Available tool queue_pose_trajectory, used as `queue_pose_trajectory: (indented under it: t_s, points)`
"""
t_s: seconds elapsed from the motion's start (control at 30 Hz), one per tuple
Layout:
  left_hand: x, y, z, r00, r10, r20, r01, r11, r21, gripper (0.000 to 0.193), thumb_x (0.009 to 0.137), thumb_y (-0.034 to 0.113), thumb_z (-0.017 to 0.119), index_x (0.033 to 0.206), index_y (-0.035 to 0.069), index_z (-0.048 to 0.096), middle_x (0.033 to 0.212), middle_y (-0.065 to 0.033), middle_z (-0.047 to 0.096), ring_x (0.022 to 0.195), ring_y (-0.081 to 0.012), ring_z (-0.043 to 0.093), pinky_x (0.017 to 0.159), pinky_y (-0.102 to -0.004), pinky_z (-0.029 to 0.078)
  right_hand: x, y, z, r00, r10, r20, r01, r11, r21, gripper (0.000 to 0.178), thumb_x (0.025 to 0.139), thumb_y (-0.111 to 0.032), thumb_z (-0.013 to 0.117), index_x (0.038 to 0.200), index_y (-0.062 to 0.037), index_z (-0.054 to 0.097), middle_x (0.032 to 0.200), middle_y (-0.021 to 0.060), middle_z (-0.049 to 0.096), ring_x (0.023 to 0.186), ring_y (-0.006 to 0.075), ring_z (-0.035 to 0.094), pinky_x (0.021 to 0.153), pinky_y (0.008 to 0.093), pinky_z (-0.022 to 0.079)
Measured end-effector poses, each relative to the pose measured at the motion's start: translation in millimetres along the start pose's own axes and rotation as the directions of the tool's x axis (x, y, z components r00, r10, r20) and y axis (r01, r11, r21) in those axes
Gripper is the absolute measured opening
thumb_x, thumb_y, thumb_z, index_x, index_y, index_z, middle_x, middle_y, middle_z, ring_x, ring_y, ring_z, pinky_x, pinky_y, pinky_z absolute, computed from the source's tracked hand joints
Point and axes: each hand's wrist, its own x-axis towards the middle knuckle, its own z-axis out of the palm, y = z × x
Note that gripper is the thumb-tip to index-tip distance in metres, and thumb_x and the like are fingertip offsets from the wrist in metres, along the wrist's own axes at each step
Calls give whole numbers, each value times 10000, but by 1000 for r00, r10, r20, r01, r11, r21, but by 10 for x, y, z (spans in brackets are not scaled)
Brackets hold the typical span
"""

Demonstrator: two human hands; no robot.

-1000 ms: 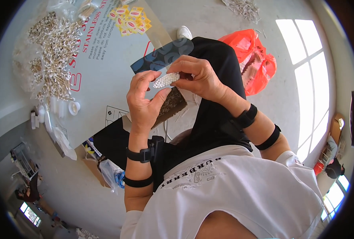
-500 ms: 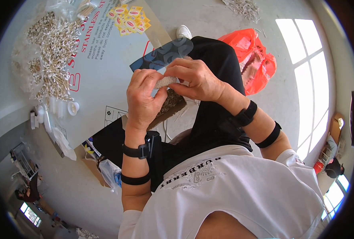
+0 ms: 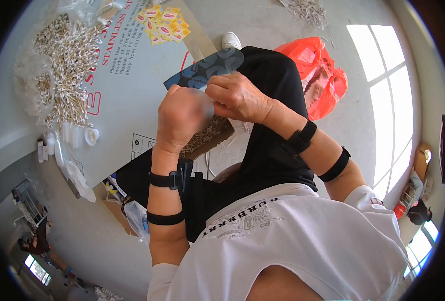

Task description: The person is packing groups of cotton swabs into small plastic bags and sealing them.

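Note:
Over the table's edge, my left hand is closed in a fist shape, its fingers curled towards my other hand. A grey blurred patch covers its fingertips, so the bundle of cotton swabs it held a moment ago is hidden. Just to the right, my right hand has thumb and fingers pinched together, right beside that patch. What sits in this pinch cannot be made out. Below both hands lies an open brown cardboard box with many loose cotton swabs in it.
A large heap of cotton swabs covers the table's left, by white round lids. Yellow-and-white labels lie at the far side, near a dark blue patterned strip. A red plastic bag stands on the floor at right.
My left hand has rolled over and its fingers have closed in, hiding the white swab bundle that showed between both hands. My right fingers have curled tighter and drawn slightly left.

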Motion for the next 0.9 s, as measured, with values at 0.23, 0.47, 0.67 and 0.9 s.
queue_pose_trajectory:
  t_s: [0.23,0.47,0.67,0.9]
  points:
    - [-47,-27,-43,999,31,44,-33,998,48,198,627,-62,715,763,16,594,764,-71,566,746,-269,536,640,-364,486,14,0,1,999,-23,25,23,1000,18,197,660,-2,660,803,-16,525,770,121,537,694,342,583,586,408,471]
    - [-40,20,-28,996,-84,-7,84,996,-26,336,603,-20,794,894,19,630,914,-71,611,848,-275,573,726,-362,493,-35,14,-15,997,78,12,-79,991,106,232,682,4,688,888,-12,581,824,107,574,741,322,602,636,396,480]
    - [-61,-11,68,996,-76,-50,73,995,-64,313,622,8,794,893,32,639,921,-62,616,850,-274,573,729,-367,496,-110,31,74,987,153,-47,-147,983,110,275,673,-22,725,922,-33,609,880,80,620,767,289,619,673,370,469]
    - [-31,-15,118,999,-35,-39,35,999,1,288,638,-3,781,885,16,634,911,-81,617,854,-279,580,737,-366,498,-105,27,91,974,216,-67,-201,964,176,215,685,0,720,878,-26,630,836,92,611,743,287,619,648,348,476]
